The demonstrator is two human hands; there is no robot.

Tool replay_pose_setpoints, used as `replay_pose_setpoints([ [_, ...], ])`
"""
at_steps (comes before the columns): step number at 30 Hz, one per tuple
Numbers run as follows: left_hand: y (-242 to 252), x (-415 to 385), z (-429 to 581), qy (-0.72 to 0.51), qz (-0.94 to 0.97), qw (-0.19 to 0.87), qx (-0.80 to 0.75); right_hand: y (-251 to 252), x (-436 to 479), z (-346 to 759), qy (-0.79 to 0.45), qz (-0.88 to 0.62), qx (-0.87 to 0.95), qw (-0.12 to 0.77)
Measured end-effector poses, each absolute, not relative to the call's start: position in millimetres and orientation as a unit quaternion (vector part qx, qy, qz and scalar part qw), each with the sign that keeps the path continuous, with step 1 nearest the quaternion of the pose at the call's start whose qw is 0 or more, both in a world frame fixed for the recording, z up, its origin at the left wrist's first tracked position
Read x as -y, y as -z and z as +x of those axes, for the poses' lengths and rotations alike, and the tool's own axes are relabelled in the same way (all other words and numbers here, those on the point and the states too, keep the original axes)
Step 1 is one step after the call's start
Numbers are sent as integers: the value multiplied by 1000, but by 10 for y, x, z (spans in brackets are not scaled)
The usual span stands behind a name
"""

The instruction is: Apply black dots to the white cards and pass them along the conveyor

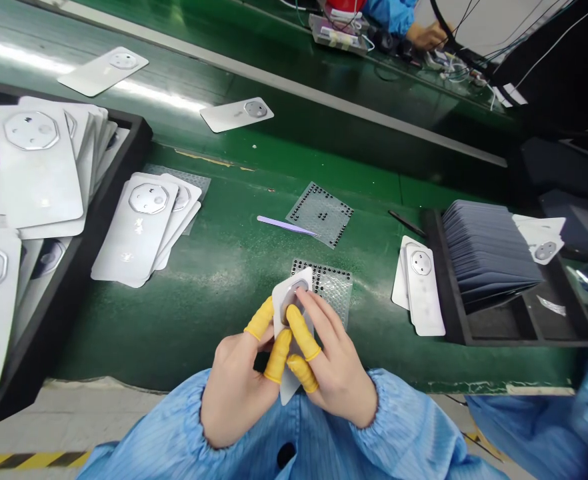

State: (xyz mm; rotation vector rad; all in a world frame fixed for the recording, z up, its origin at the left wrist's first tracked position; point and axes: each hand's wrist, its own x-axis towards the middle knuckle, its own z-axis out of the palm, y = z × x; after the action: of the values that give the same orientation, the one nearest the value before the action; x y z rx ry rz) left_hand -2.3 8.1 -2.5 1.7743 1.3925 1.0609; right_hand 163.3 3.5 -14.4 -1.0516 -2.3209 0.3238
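Observation:
Both my hands hold one white phone back cover (278,308) tilted up near the table's front edge. My left hand (241,380) grips its left side, with yellow finger cots on the thumb and index finger. My right hand (337,367) pinches the right side, and its fingers lie on the round camera area at the top. Partly behind the cover is a clear sheet (338,293) with rows of small black dots. Farther back lies a second dotted sheet (309,207), with purple tweezers (284,225) resting across its left edge.
At left, a black tray (139,133) holds stacked covers, with a smaller stack (134,233) beside it. Two covers (421,290) lie left of a black divided box (504,333) of dark sheets. More covers (237,115) sit on the conveyor. A co-worker's hand (429,35) shows at the back.

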Motion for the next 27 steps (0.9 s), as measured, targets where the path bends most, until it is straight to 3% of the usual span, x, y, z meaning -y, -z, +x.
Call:
replay_pose_setpoints([
  [7, -52, -53, 2, -425, 617, 425, -508, 125, -40, 1694, -107, -378, 853, 344],
  [16, 12, 0, -21, -414, 672, 290, -541, 52, 9, 1651, -96, -381, 887, 242],
  [20, 52, -63, -14, -426, 596, 444, -516, 127, -77, 1737, -138, -376, 859, 321],
  [23, 74, -110, -14, -460, 476, 593, -459, 179, -113, 1769, -223, -467, 740, 429],
  [27, 85, -181, -11, -486, 438, 614, -441, 224, -108, 1689, -496, -444, 583, 466],
])
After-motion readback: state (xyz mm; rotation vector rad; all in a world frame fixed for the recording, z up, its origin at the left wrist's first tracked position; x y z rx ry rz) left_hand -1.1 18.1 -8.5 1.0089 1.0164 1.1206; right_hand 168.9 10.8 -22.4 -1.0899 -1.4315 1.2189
